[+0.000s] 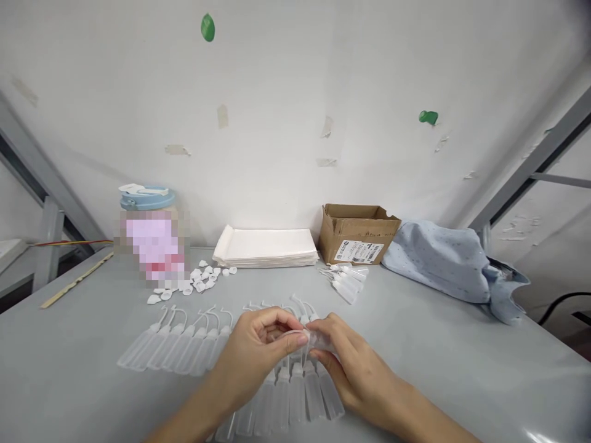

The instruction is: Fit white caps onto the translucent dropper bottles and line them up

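Observation:
My left hand (pixel 252 351) pinches the thin, flexible translucent tube (pixel 289 334) at the neck of a small plastic bottle. Closed around that bottle's clear body (pixel 319 340) is my right hand (pixel 362 372), its fingertips almost meeting the left ones. The neck is partly covered by fingers. Beneath both hands lies a row of translucent bottles (pixel 281 403) with thin tubes at their tops. To the left, another row of such bottles (pixel 178 351) has curved tubes pointing away from me. More tube tips show just behind my hands, their bottles mostly hidden.
Loose white caps (pixel 199 285) lie beside a blue-lidded jar (pixel 148 200). A stack of white sheets (pixel 268 246) and an open cardboard box (pixel 332 231) stand against the wall. Several bottles (pixel 347 284) lie before the box; blue cloth (pixel 438 264) is at right, a wooden strip (pixel 76 281) at left.

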A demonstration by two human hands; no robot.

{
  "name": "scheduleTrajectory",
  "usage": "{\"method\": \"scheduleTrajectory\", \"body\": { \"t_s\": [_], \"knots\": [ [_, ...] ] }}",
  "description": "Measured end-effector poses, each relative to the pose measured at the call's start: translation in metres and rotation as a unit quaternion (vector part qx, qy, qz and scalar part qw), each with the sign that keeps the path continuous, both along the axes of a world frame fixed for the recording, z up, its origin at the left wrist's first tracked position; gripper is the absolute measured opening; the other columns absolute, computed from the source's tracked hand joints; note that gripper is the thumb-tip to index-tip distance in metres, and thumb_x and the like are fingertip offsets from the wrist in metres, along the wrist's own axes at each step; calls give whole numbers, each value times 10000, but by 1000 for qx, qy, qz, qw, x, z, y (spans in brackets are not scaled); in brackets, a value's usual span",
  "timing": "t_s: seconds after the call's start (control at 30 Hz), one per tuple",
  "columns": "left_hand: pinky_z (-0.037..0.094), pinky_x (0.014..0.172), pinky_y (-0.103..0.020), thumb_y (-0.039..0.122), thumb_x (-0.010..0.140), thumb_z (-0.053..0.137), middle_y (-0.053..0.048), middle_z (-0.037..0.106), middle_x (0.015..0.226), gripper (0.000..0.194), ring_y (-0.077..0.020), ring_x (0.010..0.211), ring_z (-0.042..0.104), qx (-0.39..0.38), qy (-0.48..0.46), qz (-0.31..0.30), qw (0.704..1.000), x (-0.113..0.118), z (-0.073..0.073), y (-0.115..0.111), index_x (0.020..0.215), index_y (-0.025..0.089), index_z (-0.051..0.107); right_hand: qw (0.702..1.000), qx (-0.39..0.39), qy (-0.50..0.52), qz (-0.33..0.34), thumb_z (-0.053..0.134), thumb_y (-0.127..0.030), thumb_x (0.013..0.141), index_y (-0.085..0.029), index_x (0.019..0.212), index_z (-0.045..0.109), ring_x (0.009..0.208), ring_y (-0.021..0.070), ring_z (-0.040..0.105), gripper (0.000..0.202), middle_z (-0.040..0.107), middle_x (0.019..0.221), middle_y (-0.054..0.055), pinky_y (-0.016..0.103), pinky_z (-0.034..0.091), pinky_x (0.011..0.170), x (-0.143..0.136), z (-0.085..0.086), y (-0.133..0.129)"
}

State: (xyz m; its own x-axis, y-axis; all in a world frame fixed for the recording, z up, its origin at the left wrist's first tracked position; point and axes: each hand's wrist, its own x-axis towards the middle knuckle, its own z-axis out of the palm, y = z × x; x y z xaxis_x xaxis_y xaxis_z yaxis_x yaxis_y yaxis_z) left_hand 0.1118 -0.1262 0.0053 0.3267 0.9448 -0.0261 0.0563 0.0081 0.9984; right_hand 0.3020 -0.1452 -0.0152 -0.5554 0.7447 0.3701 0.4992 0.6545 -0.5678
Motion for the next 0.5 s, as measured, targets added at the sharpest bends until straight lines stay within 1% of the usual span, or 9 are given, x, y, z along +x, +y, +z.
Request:
{"method": "scheduleTrajectory", "body": {
  "t_s": [0.07, 0.17, 0.23, 0.27, 0.3, 0.37, 0.43, 0.5],
  "knots": [
    [513, 683, -248, 272, 759, 660, -6, 665, 755, 86, -160, 755, 638, 32, 22, -2, 999, 0, 1, -2, 751, 188, 642, 999, -40, 5, -7, 402, -127, 923, -213, 1198, 406, 887, 182, 577, 288, 571, 1014, 79, 313, 489, 763, 0, 4, -1],
    [501, 755, -267, 202, 769, 633, -7, 667, 807, 47, -168, 825, 637, 139, 66, -11, 988, -1, 0, -5, 739, 195, 597, 991, -130, 26, -24, 417, -207, 943, -241, 1194, 420, 867, 167, 587, 253, 606, 1030, 50, 297, 466, 755, 1, 13, -2],
    [489, 774, -270, 165, 777, 612, -7, 670, 818, 62, -165, 835, 631, 206, 88, -22, 974, -2, -1, -6, 733, 199, 581, 980, -188, 52, -28, 436, -284, 948, -247, 1161, 448, 807, 158, 581, 217, 627, 929, 17, 277, 449, 710, 1, 18, -2],
    [488, 775, -270, 161, 783, 604, -8, 672, 824, 67, -165, 836, 630, 223, 91, -28, 970, -2, -1, -6, 734, 201, 580, 974, -213, 70, -25, 445, -320, 945, -242, 1138, 463, 774, 154, 575, 209, 624, 865, 3, 267, 440, 683, 1, 20, -2],
    [490, 779, -270, 168, 789, 601, -11, 674, 835, 61, -167, 843, 630, 223, 89, -31, 970, -2, -1, -6, 742, 203, 582, 969, -231, 87, -19, 453, -349, 940, -234, 1115, 476, 748, 153, 567, 210, 613, 811, -6, 258, 431, 657, 1, 21, -1],
    [499, 787, -271, 210, 795, 614, -17, 676, 867, 20, -174, 862, 630, 188, 75, -27, 979, -2, -1, -5, 782, 207, 598, 965, -240, 109, -17, 452, -373, 936, -224, 1097, 481, 712, 150, 556, 221, 594, 761, -12, 245, 415, 610, 0, 21, -2],
    [511, 757, -264, 277, 791, 633, -22, 674, 883, 81, -181, 856, 630, 129, 71, -15, 989, -1, 0, -5, 836, 209, 621, 971, -213, 102, -28, 437, -351, 941, -225, 1111, 461, 712, 153, 560, 213, 603, 791, 1, 245, 413, 596, -1, 19, -3],
    [511, 670, -248, 340, 809, 613, -17, 666, 783, 145, -174, 755, 625, 81, 86, -30, 993, 0, 1, -5, 847, 204, 647, 982, -169, 85, -29, 428, -297, 942, -226, 1154, 414, 750, 162, 581, 224, 625, 857, 23, 264, 434, 638, -1, 17, -5]
  ]
}}
